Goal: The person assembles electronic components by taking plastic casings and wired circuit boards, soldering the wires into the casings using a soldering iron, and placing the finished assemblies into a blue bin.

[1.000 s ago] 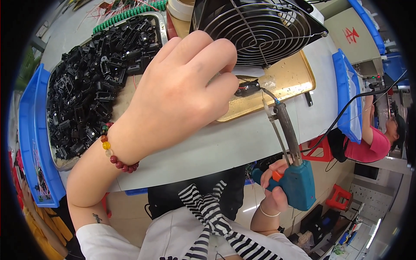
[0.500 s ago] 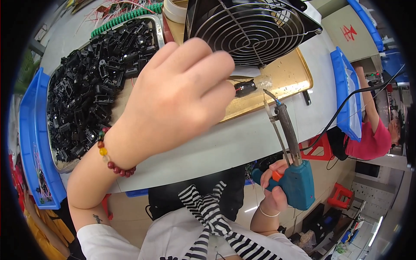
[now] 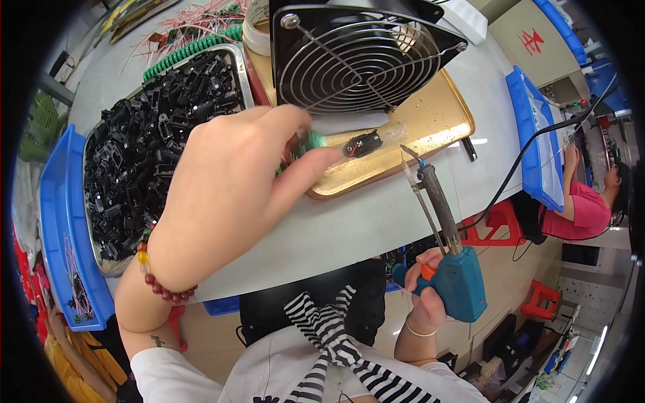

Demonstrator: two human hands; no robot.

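Note:
My left hand (image 3: 235,168), with a bead bracelet at the wrist, is over the near edge of a gold-coloured tray (image 3: 437,127). A small blurred green piece (image 3: 310,142) shows between its thumb and curled fingers. Just past the thumb tip, a small black plastic part (image 3: 363,144) with a bit of red wire lies on the tray. My right hand (image 3: 427,289) grips the handle of a teal soldering gun (image 3: 463,285), a finger by its orange trigger. Its tip points up over the tray's near edge, right of the black part.
A black fan (image 3: 363,74) with a wire guard stands on the tray. To the left, a metal tray (image 3: 243,74) holds many black plastic parts. Blue bins (image 3: 67,221) flank the table. Pink wires (image 3: 195,30) and a tape roll (image 3: 256,30) sit behind. Another person (image 3: 581,208) works at right.
My left hand has drawn back toward the left and turned, so its thumb and the green piece now show. The right hand holds the soldering gun much as before. The view has shifted slightly.

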